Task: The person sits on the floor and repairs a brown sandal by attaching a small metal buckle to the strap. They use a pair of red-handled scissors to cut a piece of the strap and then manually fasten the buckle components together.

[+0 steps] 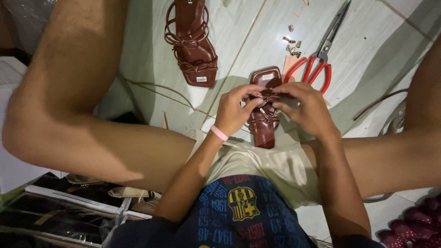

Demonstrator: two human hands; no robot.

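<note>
Person sits on tiled floor [257, 27], legs spread. Left hand [234, 112] and right hand [305, 108] both pinch the thin straps of a brown strappy sandal [265, 121] held between the knees, over the lap; each grip is clenched on the straps near a small gold tip. A matching sandal [193, 43] lies apart on the floor. Red-handled scissors [321, 57] lie just beside the held sandal's toe, loose gold tips [292, 45] near them. Pink band [219, 132] on left wrist. Risk, my read: thin strap slips from fingertips or tip drops among the loose ones; scissors sit close to the hands
</note>
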